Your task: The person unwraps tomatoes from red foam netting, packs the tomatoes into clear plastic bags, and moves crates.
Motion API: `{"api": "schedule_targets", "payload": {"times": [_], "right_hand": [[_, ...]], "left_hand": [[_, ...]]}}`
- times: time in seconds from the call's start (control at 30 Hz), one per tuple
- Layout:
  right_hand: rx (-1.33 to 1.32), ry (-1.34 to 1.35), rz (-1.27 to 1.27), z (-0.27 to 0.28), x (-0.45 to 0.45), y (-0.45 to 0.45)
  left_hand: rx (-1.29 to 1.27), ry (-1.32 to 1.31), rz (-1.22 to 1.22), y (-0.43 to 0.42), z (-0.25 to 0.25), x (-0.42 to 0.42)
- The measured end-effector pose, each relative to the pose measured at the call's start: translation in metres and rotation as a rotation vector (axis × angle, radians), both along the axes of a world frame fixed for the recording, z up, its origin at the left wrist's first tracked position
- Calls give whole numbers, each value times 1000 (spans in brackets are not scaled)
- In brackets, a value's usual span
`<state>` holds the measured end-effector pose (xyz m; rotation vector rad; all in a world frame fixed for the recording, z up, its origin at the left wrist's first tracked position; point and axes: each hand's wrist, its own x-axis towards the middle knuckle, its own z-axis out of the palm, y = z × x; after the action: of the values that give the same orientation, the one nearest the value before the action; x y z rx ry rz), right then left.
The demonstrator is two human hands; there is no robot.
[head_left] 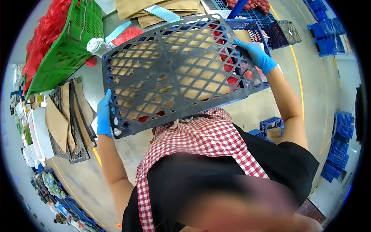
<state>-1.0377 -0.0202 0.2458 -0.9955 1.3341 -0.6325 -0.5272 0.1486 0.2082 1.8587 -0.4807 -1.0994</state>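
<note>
Both of my hands, in blue gloves, hold a black plastic lattice crate (169,62) in front of my apron. My left hand (104,114) grips its near left corner, with the fingers partly hidden by the rim. At the far right edge my right hand (257,56) has its fingers on the crate's side. The crate is tilted. Brown cardboard (203,75) and red mesh material (232,80) show through its openings; I cannot tell whether they lie in it or beneath it. A blue crate (247,28) stands just beyond my right hand.
A green crate (62,58) heaped with red mesh bags (44,38) stands at left. Below it lean dark crates with cardboard sheets (58,121). Brown paper stacks (154,9) and a white bottle (96,47) lie on the metal table. Blue crates (340,147) are stacked at right.
</note>
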Motion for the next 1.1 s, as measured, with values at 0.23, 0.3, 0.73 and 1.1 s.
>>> {"api": "schedule_targets", "payload": {"times": [0.23, 0.3, 0.73, 1.1], "right_hand": [[-404, -184, -35, 78, 14, 12], [-493, -315, -90, 63, -27, -21], [-552, 203, 350, 79, 22, -17], [-669, 885, 58, -51, -19, 34]], "left_hand": [[-168, 117, 36, 22, -6, 8], [-276, 124, 135, 18, 3, 11], [-766, 63, 992, 283, -67, 151], [-222, -223, 1006, 217, -134, 346]]}}
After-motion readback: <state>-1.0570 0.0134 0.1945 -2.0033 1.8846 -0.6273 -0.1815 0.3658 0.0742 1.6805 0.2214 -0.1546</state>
